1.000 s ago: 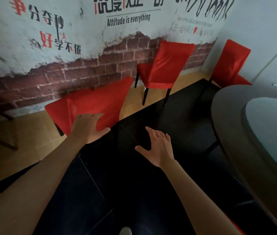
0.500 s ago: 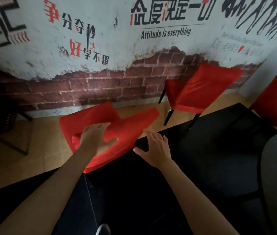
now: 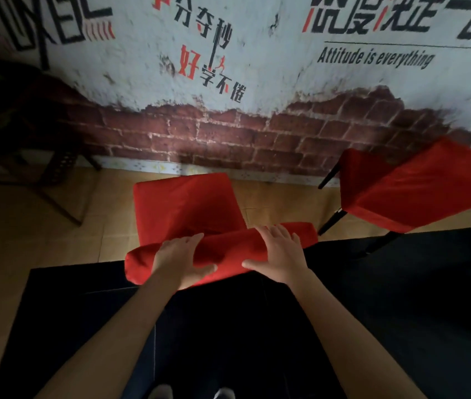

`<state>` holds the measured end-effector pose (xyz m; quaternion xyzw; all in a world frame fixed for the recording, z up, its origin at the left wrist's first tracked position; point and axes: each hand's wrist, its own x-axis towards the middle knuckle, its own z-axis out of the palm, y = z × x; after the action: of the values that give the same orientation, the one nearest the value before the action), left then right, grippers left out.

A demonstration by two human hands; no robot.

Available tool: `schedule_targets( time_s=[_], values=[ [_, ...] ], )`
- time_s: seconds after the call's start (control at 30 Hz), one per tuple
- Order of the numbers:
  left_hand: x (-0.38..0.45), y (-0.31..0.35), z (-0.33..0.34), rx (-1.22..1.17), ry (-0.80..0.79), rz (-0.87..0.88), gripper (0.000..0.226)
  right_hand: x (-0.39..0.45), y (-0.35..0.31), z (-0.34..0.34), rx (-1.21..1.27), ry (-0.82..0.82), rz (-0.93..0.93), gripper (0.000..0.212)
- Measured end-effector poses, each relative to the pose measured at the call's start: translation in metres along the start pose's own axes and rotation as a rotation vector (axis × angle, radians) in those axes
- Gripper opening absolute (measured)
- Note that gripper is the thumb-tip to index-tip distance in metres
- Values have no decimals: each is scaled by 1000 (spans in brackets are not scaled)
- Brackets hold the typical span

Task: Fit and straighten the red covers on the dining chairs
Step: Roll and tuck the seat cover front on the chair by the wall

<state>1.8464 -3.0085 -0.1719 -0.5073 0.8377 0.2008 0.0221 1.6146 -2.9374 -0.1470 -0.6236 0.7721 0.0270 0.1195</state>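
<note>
A: Below the camera, centre of view: nearest chair (image 3: 182, 208), red cover (image 3: 228, 251) over its backrest and seat. Top of the backrest faces the person, seat runs away toward the wall.

B: Hands?

A: Both on the top edge of the backrest. Left hand (image 3: 181, 259) lies over the left part of the padded edge, fingers laid forward over the fabric, thumb stretched along the near face. Right hand (image 3: 278, 256) sits on the right part, fingers spread and fairly straight over the top, thumb pointing in toward the left thumb. Whether the fingertips hook the far side, cannot tell.

B: So a grip or a press?

A: Reads as flat palms resting on cloth, no bunched fabric pinched in either hand.

B: Cover itself?

A: Rounded over the backrest's top edge, a few creases between the hands. Seat part looks smooth.

B: Anything else close by?

A: Second chair (image 3: 418, 194) to the right, also in red, tilted in the wide lens, dark legs showing. Brick-pattern wall (image 3: 228, 133) behind with painted lettering. Tan tile floor (image 3: 55, 220) under the chairs, black mat (image 3: 401, 283) under the person. Dark furniture at far left, too dim to identify.
</note>
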Motion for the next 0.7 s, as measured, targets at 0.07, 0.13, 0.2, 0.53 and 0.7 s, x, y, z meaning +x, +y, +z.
schedule_targets(
  time_s=[0.07,0.13,0.2,0.53,0.7],
  values=[
    [2,-1,8,45,20,-35,90,16,11,3,5,-74,-25,102],
    [6,1,14,88,53,-59,91,30,21,7,-6,-130,-53,104],
    [11,3,15,102,54,-91,95,42,28,10,-41,-165,-94,104],
    [18,3,14,165,67,-125,95,52,38,25,-103,-16,-182,107],
    [17,-1,17,167,97,-96,93,42,35,29,-72,17,-144,104]
  ],
)
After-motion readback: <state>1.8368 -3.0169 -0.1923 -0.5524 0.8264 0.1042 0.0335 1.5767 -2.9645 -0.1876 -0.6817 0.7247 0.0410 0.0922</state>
